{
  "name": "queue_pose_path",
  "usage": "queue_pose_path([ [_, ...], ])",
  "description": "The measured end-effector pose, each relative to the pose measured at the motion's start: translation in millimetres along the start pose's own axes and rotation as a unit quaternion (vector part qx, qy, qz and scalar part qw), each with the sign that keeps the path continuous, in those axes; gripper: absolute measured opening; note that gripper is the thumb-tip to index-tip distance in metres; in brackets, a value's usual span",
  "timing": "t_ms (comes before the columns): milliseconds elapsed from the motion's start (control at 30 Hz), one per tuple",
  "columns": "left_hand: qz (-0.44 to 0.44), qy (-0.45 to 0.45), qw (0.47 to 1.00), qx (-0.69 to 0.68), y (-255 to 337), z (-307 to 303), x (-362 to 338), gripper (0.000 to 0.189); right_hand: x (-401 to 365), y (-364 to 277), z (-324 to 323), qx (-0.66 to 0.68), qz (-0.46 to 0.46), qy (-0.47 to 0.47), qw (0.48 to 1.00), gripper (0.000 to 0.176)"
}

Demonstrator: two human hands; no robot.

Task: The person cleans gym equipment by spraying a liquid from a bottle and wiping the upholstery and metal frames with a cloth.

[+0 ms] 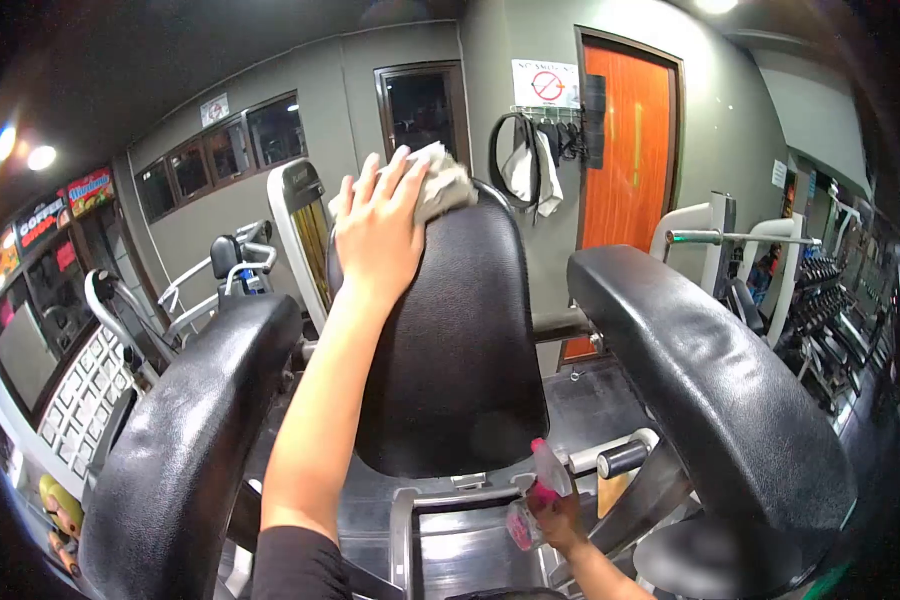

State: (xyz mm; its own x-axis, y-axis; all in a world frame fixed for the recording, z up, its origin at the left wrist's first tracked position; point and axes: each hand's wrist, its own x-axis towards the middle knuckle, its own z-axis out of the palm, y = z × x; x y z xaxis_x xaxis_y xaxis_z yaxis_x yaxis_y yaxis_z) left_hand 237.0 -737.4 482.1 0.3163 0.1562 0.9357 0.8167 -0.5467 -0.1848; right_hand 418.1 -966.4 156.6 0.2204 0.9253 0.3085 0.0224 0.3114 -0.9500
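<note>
My left hand reaches up to the top of a black padded backrest. It presses a crumpled light grey cloth against the upper edge, fingers extended and the thumb side toward the cloth. Low on the right, my right hand is wrapped around a clear spray bottle with a pink nozzle and pink contents. That bottle is tilted, below and to the right of the backrest. Part of the right hand's grip is hard to make out.
Long black arm pads flank the backrest: a left pad and a right pad. A metal frame runs beneath. Beyond stand a machine tower, an orange door, hanging straps and a dumbbell rack.
</note>
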Motion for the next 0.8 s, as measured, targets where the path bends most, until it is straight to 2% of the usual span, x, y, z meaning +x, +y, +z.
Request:
queue_pose_path([
  [33, -0.002, 0.007, 1.0, 0.005, -1, 4, 7, 0.051, 1, -8, 7, 0.018, 0.064, 0.034, 0.997, 0.039],
  [100, -0.002, 0.017, 1.0, 0.013, -3, 7, 18, 0.043, 1, 0, 7, 0.029, 0.062, 0.025, 0.997, 0.039],
  [167, -0.045, -0.052, 0.997, -0.019, -7, 8, 28, 0.028, 3, 7, 14, 0.047, 0.063, 0.022, 0.997, 0.04],
  [200, -0.046, -0.054, 0.997, -0.019, -7, 3, 37, 0.028, 4, 7, 16, 0.037, 0.075, 0.016, 0.996, 0.041],
  [267, -0.103, -0.198, 0.974, -0.029, -9, -6, 55, 0.027, 8, 6, 19, 0.012, 0.1, 0.001, 0.995, 0.045],
  [400, -0.089, -0.206, 0.973, -0.053, -25, 10, 68, 0.032, 16, 25, 27, -0.017, 0.08, -0.001, 0.997, 0.048],
  [467, -0.117, -0.233, 0.963, -0.065, -36, 9, 79, 0.035, 24, 16, 34, -0.081, 0.023, -0.025, 0.996, 0.05],
  [533, -0.179, -0.35, 0.872, -0.291, -54, 10, 86, 0.041, 29, -4, 43, -0.065, 0.038, -0.042, 0.996, 0.05],
  [567, -0.21, -0.366, 0.848, -0.321, -55, 9, 87, 0.04, 34, -13, 45, -0.054, 0.049, -0.063, 0.995, 0.05],
  [600, -0.214, -0.366, 0.847, -0.322, -55, 8, 81, 0.04, 38, -16, 46, -0.056, 0.052, -0.065, 0.995, 0.05],
  [700, -0.122, -0.21, 0.947, -0.209, -38, -8, 49, 0.039, 47, -21, 51, -0.065, -0.125, -0.029, 0.99, 0.044],
  [733, -0.076, -0.193, 0.964, -0.168, -30, -21, 41, 0.037, 46, -21, 50, -0.064, -0.126, -0.03, 0.99, 0.044],
  [800, 0.042, -0.057, 0.985, -0.154, -34, -7, 17, 0.041, 45, -22, 43, 0.053, -0.074, -0.021, 0.996, 0.043],
])
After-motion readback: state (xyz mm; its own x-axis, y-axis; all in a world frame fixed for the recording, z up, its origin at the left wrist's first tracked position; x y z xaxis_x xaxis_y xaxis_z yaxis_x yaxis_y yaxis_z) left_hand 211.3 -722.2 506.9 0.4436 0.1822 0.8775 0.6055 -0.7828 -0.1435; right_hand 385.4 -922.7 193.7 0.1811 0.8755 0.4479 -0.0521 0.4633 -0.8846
